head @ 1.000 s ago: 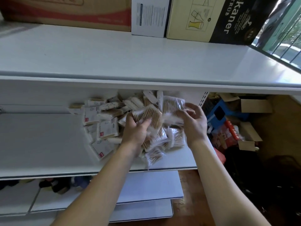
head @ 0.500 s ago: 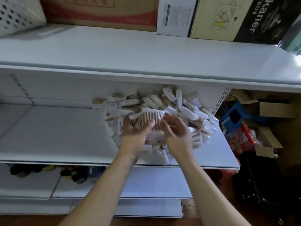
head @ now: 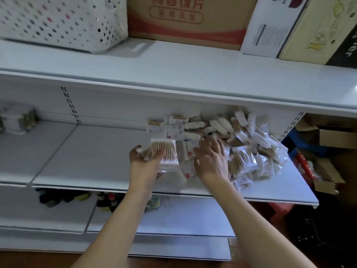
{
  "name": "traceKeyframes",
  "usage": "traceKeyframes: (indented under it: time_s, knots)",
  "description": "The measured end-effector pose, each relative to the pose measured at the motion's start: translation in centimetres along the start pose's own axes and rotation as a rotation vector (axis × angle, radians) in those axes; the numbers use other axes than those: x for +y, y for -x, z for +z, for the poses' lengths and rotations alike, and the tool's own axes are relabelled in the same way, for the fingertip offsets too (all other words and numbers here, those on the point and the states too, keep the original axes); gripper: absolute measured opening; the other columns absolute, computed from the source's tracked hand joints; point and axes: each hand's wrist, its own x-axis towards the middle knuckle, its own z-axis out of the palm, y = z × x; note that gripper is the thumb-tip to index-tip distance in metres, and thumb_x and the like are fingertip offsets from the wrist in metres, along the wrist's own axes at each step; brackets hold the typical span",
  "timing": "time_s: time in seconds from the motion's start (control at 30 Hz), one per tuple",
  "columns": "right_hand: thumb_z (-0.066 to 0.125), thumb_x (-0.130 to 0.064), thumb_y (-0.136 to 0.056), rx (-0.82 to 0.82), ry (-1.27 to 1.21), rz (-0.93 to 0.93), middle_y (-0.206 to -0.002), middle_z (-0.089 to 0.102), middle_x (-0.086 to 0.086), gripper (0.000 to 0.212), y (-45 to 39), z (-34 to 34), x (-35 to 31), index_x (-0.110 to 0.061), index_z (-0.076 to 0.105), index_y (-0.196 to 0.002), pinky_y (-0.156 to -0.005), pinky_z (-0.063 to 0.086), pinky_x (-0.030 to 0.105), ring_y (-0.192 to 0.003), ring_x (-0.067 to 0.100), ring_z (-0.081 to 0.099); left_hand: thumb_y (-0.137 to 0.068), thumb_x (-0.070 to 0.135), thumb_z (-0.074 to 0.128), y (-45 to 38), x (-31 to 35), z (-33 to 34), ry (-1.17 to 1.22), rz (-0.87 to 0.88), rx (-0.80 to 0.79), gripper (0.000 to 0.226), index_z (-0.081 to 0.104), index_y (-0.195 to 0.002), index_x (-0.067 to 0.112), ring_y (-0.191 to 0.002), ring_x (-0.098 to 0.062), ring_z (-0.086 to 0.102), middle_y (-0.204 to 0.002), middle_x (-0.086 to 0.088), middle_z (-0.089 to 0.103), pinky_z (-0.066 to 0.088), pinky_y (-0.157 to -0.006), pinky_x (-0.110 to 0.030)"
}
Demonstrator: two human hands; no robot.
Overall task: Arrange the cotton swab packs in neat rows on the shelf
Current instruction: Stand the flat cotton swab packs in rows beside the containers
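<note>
A loose heap of cotton swab packs (head: 239,140) lies on the right part of the white middle shelf (head: 92,157). The packs are clear bags of wooden-stick swabs, some with white and red labels. My left hand (head: 144,161) grips a small stack of cotton swab packs (head: 165,153) just left of the heap, thumb on top. My right hand (head: 211,159) rests palm down on the heap's left side, fingers spread over the packs; I see nothing held in it.
A white perforated basket (head: 61,22) and cardboard boxes (head: 185,18) stand on the top shelf. A few small packs (head: 17,120) sit at the far left of the middle shelf. Dark items (head: 63,197) lie on the lower shelf. Boxes and clutter (head: 326,151) fill the floor at right.
The view has swung left and down. My left hand has carried its stack of packs a little left of the heap. My right hand has let go of the stack and now lies on the heap.
</note>
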Motion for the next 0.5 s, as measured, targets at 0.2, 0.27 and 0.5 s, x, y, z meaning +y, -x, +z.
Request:
traceKeyframes:
  time_s: [0.2, 0.27, 0.5]
  knots:
    - [0.071, -0.014, -0.077, 0.436, -0.098, -0.13, -0.088, 0.072, 0.0, 0.004, 1.6, -2.0, -1.9, -0.015, 0.075, -0.08, -0.091, 0.046, 0.047, -0.097, 0.033, 0.062, -0.084, 0.02, 0.081, -1.5, 0.5, -2.9, -0.03, -0.043, -0.062, 0.061, 0.043, -0.132, 0.024, -0.099, -0.025, 0.065, -0.112, 0.002, 0.06, 0.06, -0.074, -0.044]
    - [0.07, -0.019, -0.079, 0.375, -0.038, -0.118, -0.097, 0.072, 0.003, 0.009, 1.6, -1.7, -2.6, -0.013, 0.075, -0.085, -0.095, 0.046, 0.047, -0.104, 0.034, 0.06, -0.085, 0.02, 0.081, -1.6, 0.7, -3.4, -0.041, -0.061, -0.089, 0.06, 0.042, -0.13, 0.024, -0.09, -0.019, 0.064, -0.107, 0.006, 0.059, 0.06, -0.079, -0.048]
    - [0.064, -0.032, -0.087, 0.162, 0.139, 0.067, -0.112, 0.062, 0.0, 0.017, 0.1, 0.7, -3.2, -0.022, 0.07, -0.099, -0.101, 0.031, 0.039, -0.113, 0.028, 0.042, -0.087, 0.02, 0.079, -1.0, 0.8, -5.0, -0.092, -0.058, -0.174, 0.058, 0.04, -0.129, 0.027, -0.094, -0.012, 0.062, -0.109, 0.007, 0.06, 0.057, -0.067, -0.035]
